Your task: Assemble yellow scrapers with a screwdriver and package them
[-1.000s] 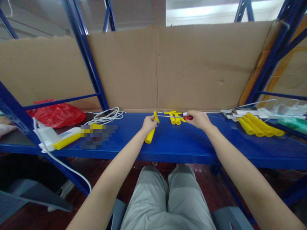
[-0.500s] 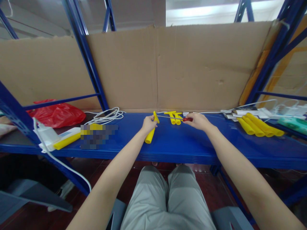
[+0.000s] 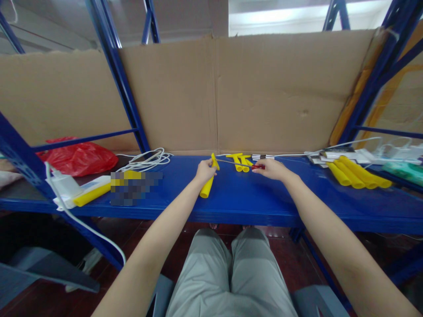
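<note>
My left hand (image 3: 205, 170) is closed round a yellow T-shaped handle (image 3: 206, 189), its tube end pointing down toward me over the blue shelf. In my right hand (image 3: 271, 168) is the dark red grip of a screwdriver (image 3: 235, 163). The long metal shaft runs left, and its tip meets the crosspiece of the yellow handle. Behind the shaft lie two more yellow T-shaped pieces (image 3: 238, 164), side by side on the shelf. A small stack of white strips with dark edges (image 3: 262, 157) is just beyond my right hand.
Several yellow tubes (image 3: 358, 172) lie on the blue shelf (image 3: 251, 200) at right, near white boxes and cables. To the left are a coiled white cable (image 3: 150, 159), a red plastic bag (image 3: 79, 156) and a power strip (image 3: 71, 193). Cardboard (image 3: 264, 92) stands behind.
My right hand has turned slightly on the screwdriver's grip, uncovering more of the white strips behind it. My left hand and the yellow handle stay in place.
</note>
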